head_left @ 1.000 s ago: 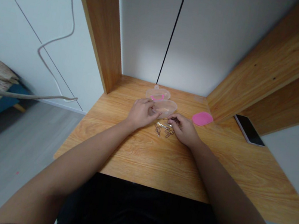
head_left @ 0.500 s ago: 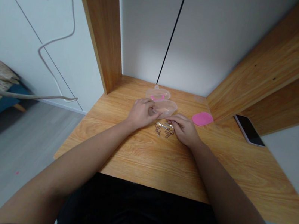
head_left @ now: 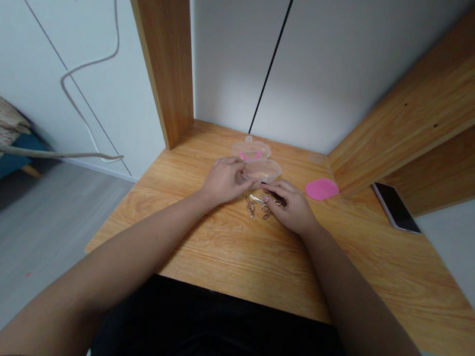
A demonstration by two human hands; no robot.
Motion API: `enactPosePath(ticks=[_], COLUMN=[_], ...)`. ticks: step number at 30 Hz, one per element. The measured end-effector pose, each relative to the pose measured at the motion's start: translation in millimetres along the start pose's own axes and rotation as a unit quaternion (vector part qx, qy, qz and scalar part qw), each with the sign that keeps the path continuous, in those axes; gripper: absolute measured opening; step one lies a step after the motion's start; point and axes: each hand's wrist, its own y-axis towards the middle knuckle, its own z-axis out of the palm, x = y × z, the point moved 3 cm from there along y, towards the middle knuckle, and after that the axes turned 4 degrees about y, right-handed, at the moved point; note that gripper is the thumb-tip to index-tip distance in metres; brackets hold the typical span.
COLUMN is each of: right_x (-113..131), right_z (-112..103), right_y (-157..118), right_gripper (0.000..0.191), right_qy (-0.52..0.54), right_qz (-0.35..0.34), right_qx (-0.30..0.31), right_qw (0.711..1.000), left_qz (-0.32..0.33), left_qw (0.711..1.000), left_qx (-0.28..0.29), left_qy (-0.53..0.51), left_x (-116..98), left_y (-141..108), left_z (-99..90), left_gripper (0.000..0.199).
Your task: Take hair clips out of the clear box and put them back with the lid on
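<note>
A: ok so your case [head_left: 271,169] looks neat, see-through but kinda milky, rounded at the ends. You've got it spread out on the table [head_left: 217,247], lid [head_left: 237,147] flipped back on its far side with a tiny tab poking out at the back. There's a bright pink strip [head_left: 250,156] showing at the lid too, can't tell if it's in it or seen through it.

B: yep, and your left hand [head_left: 226,180] is at the case's left end. Thumb along the near edge, fingers on the end, partway apart with the plastic between them, so you've got hold of it.

A: what about your right hand [head_left: 291,206] though? It's just off the case's near right side, fingers bent in with only a small gap to the thumb. Something dark and shiny glints there, but your fingers cover most of it, so I can't tell if you're gripping it.

B: same. Love the metal loops [head_left: 251,207] on the near side of the case, warm gold and all tangly. The thin curved bar [head_left: 256,199] between them and the case is paler and shinier. Right of the case you've got a flat pink pad [head_left: 321,189], then your phone [head_left: 396,207] well past that, screen dark.
</note>
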Motion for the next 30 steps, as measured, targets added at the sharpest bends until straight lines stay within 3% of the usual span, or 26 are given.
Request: enactPosePath(ticks=[5,9,30], right_x=[1,-1,-5], right_z=[6,10,7], right_y=[1,1,-2], right_gripper=[0.036,0.031,0.022], right_qy=[-0.056,-0.059,-0.007], right_qz=[-0.013,-0.027,-0.018], right_qx=[0.071,0.095,0.055], right_qw=[0.996,0.993,0.998], left_qz=[0.003,0.006,0.005], left_qw=[1.0,1.0,1.0], left_qx=[-0.001,-0.004,-0.009], left_qy=[0.001,0.005,0.001], left_x=[0,-1,0], left_y=[0,0,0], left_z=[-0.7,-0.2,0.2], left_gripper=[0.028,0.028,0.027])
